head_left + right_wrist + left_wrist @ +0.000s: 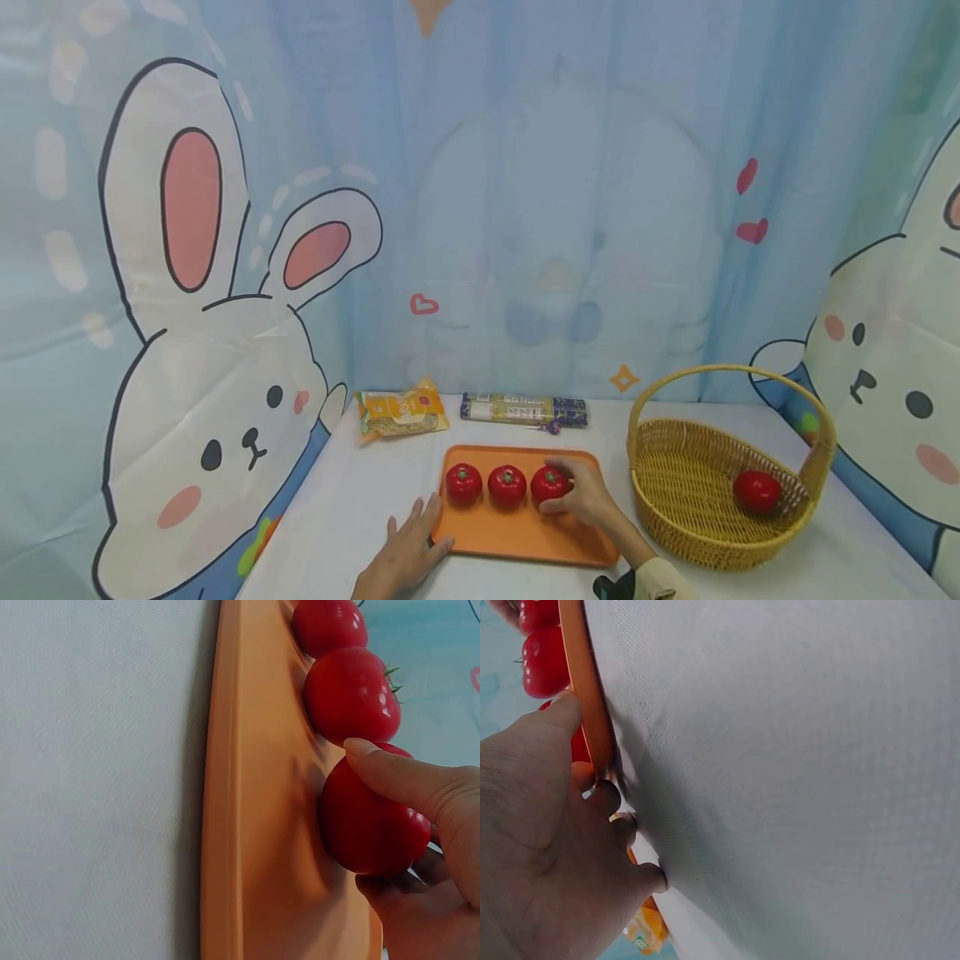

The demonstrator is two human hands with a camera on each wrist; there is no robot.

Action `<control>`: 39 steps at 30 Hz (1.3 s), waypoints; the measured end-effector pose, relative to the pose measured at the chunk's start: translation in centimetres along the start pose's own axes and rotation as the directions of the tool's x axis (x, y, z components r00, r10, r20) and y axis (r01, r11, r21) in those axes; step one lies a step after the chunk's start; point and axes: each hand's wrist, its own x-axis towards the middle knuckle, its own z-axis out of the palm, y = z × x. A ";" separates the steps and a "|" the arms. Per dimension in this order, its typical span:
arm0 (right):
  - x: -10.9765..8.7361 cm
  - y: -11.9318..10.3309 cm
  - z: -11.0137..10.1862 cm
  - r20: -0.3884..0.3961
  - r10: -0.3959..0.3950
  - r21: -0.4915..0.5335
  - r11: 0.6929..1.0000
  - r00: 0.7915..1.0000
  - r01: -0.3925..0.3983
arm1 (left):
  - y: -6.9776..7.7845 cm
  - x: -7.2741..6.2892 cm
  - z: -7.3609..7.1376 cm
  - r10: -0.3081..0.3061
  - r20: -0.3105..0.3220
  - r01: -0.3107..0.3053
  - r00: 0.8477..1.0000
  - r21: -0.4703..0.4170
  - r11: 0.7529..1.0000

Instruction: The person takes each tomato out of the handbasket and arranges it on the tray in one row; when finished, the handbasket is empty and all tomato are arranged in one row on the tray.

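Observation:
Three red tomatoes with green stems stand in a row on an orange tray (517, 533). My right hand (585, 497) holds the rightmost tomato (367, 817), its thumb on the near side and the fingers curled round the other. This tomato is on or just over the tray; which, I cannot tell. Beside it are the middle tomato (507, 487) and the left tomato (463, 485). At the tray's front left corner, my left hand (405, 550) touches the rim with fingers spread and fairly straight. In the left wrist view its thumb (564, 712) lies against the tray edge (589, 690).
Right of the tray stands a wicker basket (693, 537) with a tall handle and one red tomato (757, 492) inside. Behind the tray lie a yellow food packet (401, 412), a long blue-and-gold packet (525, 410) and a small purple item (553, 427). A rabbit-print curtain (480, 208) hangs behind.

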 end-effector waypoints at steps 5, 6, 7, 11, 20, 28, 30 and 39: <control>-0.1 -0.3 -0.1 0.009 -0.002 0.006 1.000 1.000 0.002 | -0.1 -0.2 -0.1 0.010 -0.005 -0.010 1.000 0.003 1.000; -0.2 -0.5 -0.2 0.013 -0.006 0.010 1.000 1.000 0.006 | -0.1 -0.2 -0.1 0.010 -0.005 -0.010 1.000 0.003 1.000; -0.3 -0.7 -0.4 0.017 -0.015 0.009 1.000 1.000 0.015 | -0.1 -0.2 -0.1 0.009 -0.005 -0.009 1.000 0.003 1.000; -0.8 -2.0 -1.7 0.018 -0.074 -0.037 0.997 0.997 0.074 | -0.2 -0.1 -0.1 0.005 -0.004 -0.005 1.000 0.006 1.000; -2.1 -5.8 -9.9 0.272 -0.227 -0.058 0.966 0.935 0.251 | -0.2 0.1 -0.3 0.017 -0.013 -0.017 1.000 0.009 1.000; -2.1 -5.6 -16.5 0.495 -0.164 -0.087 0.968 0.853 0.237 | -0.7 0.5 -0.1 0.037 -0.035 -0.038 0.999 -0.010 0.999; -2.0 -4.8 -17.8 0.519 -0.141 -0.079 0.974 0.843 0.211 | -0.7 0.4 -0.2 0.044 -0.027 -0.044 0.999 -0.016 0.999; -0.7 -0.4 -21.3 0.457 -0.047 -0.079 0.993 0.888 0.093 | -0.1 0.2 -0.3 0.029 -0.015 -0.029 0.999 -0.003 1.000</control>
